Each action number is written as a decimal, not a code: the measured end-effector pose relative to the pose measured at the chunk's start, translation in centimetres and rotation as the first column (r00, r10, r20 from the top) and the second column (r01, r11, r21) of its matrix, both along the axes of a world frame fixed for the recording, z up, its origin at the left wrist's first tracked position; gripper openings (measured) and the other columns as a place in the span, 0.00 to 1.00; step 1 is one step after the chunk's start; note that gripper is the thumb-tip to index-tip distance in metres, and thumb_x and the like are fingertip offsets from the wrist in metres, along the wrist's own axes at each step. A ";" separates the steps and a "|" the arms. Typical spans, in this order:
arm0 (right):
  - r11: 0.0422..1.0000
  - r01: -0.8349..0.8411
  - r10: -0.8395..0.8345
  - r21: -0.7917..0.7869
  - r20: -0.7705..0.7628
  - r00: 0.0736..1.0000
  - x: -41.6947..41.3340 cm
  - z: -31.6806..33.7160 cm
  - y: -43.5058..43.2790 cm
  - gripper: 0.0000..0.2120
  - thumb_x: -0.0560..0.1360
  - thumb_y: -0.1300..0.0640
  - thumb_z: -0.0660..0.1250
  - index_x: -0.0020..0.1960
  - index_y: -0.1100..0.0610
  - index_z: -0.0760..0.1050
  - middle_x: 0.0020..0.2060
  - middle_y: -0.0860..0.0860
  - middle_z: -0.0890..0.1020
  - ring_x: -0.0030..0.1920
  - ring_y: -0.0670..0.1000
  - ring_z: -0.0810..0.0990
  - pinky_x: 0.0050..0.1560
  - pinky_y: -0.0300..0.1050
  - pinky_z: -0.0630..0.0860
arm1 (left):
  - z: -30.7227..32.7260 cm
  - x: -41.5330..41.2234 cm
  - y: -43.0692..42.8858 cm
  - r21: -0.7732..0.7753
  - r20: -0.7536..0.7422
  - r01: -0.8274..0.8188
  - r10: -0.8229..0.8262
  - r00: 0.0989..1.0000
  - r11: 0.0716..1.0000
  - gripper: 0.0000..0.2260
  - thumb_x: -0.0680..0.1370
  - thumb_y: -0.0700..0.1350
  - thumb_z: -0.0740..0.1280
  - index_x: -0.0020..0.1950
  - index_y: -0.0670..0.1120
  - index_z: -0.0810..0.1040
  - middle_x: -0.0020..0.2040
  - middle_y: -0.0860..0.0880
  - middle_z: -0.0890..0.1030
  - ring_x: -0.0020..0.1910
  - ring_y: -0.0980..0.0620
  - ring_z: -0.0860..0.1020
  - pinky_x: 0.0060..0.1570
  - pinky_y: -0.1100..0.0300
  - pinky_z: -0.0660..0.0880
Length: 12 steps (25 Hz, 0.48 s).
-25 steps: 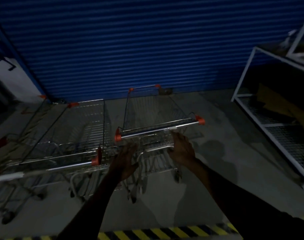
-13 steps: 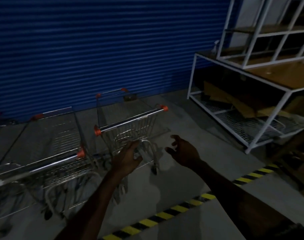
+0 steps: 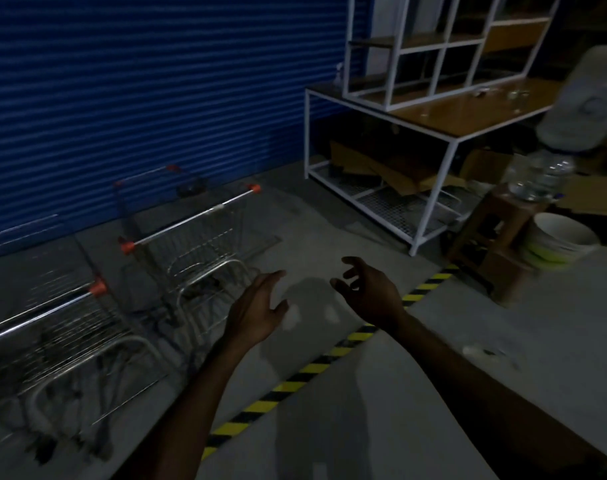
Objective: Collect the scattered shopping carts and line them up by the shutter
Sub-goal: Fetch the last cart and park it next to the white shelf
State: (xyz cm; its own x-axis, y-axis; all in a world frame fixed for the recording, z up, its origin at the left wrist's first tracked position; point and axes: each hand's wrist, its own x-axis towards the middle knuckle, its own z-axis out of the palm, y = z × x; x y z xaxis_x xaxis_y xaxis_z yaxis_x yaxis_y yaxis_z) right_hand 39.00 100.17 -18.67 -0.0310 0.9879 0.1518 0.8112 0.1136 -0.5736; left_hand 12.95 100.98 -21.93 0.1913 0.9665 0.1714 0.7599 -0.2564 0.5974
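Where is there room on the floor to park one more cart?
Bare floor lies between the right cart and the white rack, up to the shutter. Left is crowded: another cart stands beside it. Both hands, left and right, are empty.

only one view was given, taken from a camera worn on the head and aimed forward and down. the blue shutter (image 3: 156,98) was faced at a slant, filling the upper left, with two carts (image 3: 191,244) seen from behind their handles at the lower left. a white rack (image 3: 433,140) was caught at the right. both forearms were seen close, reaching in from the bottom edge.
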 end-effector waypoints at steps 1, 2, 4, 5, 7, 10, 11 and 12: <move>0.999 0.030 -0.030 0.012 -0.010 1.000 0.7 0.1 -1.5 0.31 0.79 0.33 0.64 0.75 0.48 0.68 0.59 0.46 0.82 0.49 0.47 0.83 0.49 0.52 0.81 | 0.2 0.9 -0.6 0.004 -0.003 0.029 -0.029 1.000 1.000 0.27 0.76 0.52 0.70 0.76 0.56 0.68 0.73 0.54 0.71 0.66 0.50 0.75 0.61 0.52 0.76; 0.998 0.063 -0.063 0.010 -0.012 0.998 1.4 0.4 -3.3 0.30 0.79 0.33 0.64 0.75 0.48 0.69 0.59 0.47 0.82 0.49 0.48 0.83 0.49 0.52 0.81 | 0.3 1.9 -1.2 0.010 0.008 0.067 -0.067 0.998 0.998 0.27 0.77 0.51 0.71 0.76 0.56 0.68 0.73 0.54 0.71 0.67 0.51 0.75 0.61 0.52 0.76; 0.991 0.131 -0.131 0.000 -0.007 0.991 2.8 0.4 -6.3 0.30 0.79 0.32 0.63 0.74 0.48 0.69 0.60 0.46 0.82 0.50 0.48 0.83 0.50 0.53 0.81 | 0.3 3.7 -2.1 0.026 0.037 0.155 -0.156 0.987 0.988 0.27 0.78 0.50 0.71 0.75 0.56 0.69 0.72 0.54 0.71 0.68 0.51 0.75 0.59 0.50 0.77; 0.985 0.171 -0.171 -0.005 -0.009 0.985 3.4 0.3 -7.8 0.30 0.79 0.31 0.63 0.74 0.47 0.69 0.60 0.46 0.82 0.51 0.48 0.83 0.50 0.53 0.81 | 0.5 4.6 -2.6 0.031 0.036 0.195 -0.197 0.980 0.980 0.27 0.78 0.50 0.71 0.76 0.56 0.69 0.72 0.55 0.70 0.68 0.52 0.74 0.58 0.50 0.77; 0.964 0.265 -0.265 -0.009 -0.019 0.964 4.2 0.3 -11.1 0.31 0.78 0.31 0.62 0.74 0.47 0.69 0.61 0.46 0.82 0.52 0.48 0.83 0.51 0.54 0.81 | 0.7 6.4 -3.4 0.040 0.035 0.286 -0.288 0.957 0.957 0.26 0.79 0.50 0.71 0.76 0.56 0.68 0.73 0.54 0.70 0.68 0.51 0.74 0.58 0.51 0.77; 0.909 0.418 -0.418 -0.002 -0.014 0.909 4.3 0.0 -16.3 0.30 0.77 0.30 0.62 0.73 0.46 0.70 0.61 0.46 0.82 0.54 0.49 0.83 0.51 0.53 0.81 | 0.8 8.5 -5.5 0.044 0.001 0.392 -0.392 0.920 0.919 0.26 0.79 0.52 0.70 0.76 0.55 0.68 0.74 0.54 0.69 0.68 0.50 0.74 0.56 0.54 0.76; 0.888 0.461 -0.461 0.003 -0.009 0.888 4.3 -0.2 -18.0 0.30 0.77 0.29 0.62 0.72 0.46 0.70 0.61 0.46 0.82 0.54 0.48 0.83 0.51 0.53 0.81 | 1.0 9.0 -6.4 0.052 -0.006 0.422 -0.422 0.907 0.905 0.26 0.79 0.53 0.70 0.76 0.56 0.68 0.73 0.54 0.69 0.68 0.50 0.74 0.56 0.54 0.76; 0.863 0.504 -0.504 0.014 -0.002 0.864 4.2 -0.2 -19.8 0.30 0.78 0.29 0.62 0.72 0.46 0.71 0.61 0.46 0.82 0.54 0.48 0.83 0.52 0.52 0.81 | 1.1 9.7 -7.4 0.063 0.002 0.460 -0.461 0.888 0.886 0.26 0.79 0.53 0.70 0.76 0.56 0.68 0.73 0.54 0.70 0.67 0.50 0.74 0.56 0.53 0.76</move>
State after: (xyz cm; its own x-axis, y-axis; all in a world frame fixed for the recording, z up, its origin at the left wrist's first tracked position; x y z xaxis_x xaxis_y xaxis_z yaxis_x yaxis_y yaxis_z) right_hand 43.20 80.35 -18.86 0.4706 0.8667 0.1654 0.7606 -0.3035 -0.5739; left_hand 22.68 93.62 -20.87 0.6087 0.7586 0.2323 0.5383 -0.6100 0.5815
